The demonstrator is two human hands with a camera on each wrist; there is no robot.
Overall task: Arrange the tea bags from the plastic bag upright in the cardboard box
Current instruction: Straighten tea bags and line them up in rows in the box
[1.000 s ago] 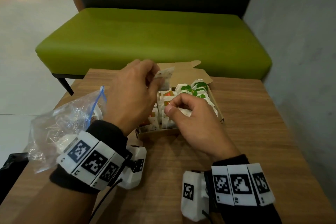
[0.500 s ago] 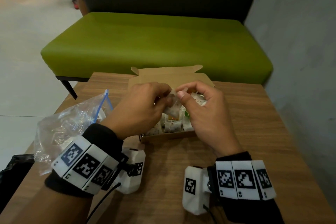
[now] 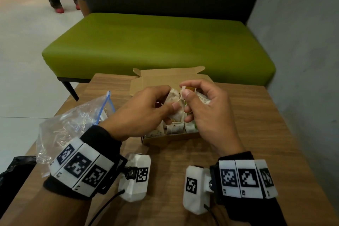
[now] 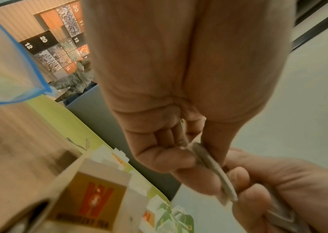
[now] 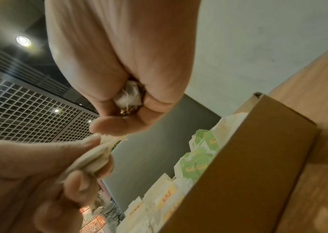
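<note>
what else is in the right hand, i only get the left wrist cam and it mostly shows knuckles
Observer: The right wrist view shows a second tea bag tucked in the palm of the right hand.
Operator: are both hands over the box
Observer: Yes. In the head view the left hand and the right hand meet above the cardboard box, pinching one tea bag between them.
Operator: where's the plastic bag
Observer: The plastic bag lies on the table, left of the box, beside the left wrist.
</note>
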